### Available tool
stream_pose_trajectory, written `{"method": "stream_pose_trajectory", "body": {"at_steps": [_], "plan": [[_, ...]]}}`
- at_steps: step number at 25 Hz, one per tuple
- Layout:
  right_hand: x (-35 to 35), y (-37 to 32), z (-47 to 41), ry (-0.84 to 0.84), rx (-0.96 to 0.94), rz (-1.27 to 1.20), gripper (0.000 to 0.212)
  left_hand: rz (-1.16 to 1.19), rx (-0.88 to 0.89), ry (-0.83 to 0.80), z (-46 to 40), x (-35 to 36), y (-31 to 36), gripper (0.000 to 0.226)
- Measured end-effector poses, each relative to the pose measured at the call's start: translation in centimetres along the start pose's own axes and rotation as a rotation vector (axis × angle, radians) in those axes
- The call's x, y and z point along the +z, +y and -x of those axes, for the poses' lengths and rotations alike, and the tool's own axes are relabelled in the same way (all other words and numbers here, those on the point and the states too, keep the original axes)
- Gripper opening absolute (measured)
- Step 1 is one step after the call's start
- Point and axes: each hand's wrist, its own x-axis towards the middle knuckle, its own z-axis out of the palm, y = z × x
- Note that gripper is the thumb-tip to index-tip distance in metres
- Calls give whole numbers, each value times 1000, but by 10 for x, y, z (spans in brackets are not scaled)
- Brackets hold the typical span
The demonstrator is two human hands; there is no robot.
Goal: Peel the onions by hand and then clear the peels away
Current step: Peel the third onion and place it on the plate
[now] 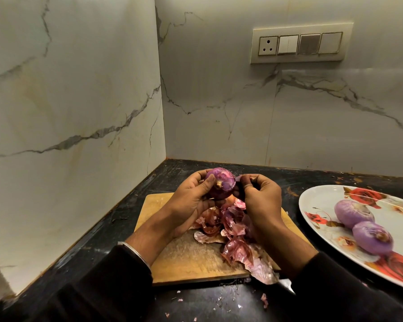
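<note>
Dark sleeves (pixel 116 282) lowest in frame. Left hand (pixel 191 201) grips red onion (pixel 220 185) above cutting board (pixel 184 259), fingers curled round it. Right hand (pixel 261 198) fingers pinch a skin strip (pixel 239 178) at onion's side. Peels (pixel 235 238) piled on board. Two peeled onions (pixel 353 213) on floral plate (pixel 323 201), right on the surface.

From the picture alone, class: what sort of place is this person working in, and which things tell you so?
Most likely a home kitchen corner. A wooden chopping board heaped with onion peels lies on a dark counter, a flowered plate holds two peeled onions, and marble-look walls carry a socket panel.
</note>
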Motion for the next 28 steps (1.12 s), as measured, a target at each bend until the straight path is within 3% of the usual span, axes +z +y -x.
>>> {"method": "stream_pose_trajectory", "body": {"at_steps": [11, 15, 18, 22, 28], "plan": [[2, -11, 4, -49, 195, -323, 25, 119, -11, 8, -2, -4, 4, 35], [-2, -7, 1, -109, 13, -16, 20, 14, 15, 36, -2, -2, 2, 32], [-1, -7, 5, -201, -111, 225, 28, 34, 44, 115, -5, -5, 2, 29], [2, -10, 9, -226, -160, 240, 21, 114, 30, 139, -8, -8, 3, 32], [-4, -8, 3, -222, -226, 223, 20, 87, 5, 40, -1, -3, 4, 42]]}}
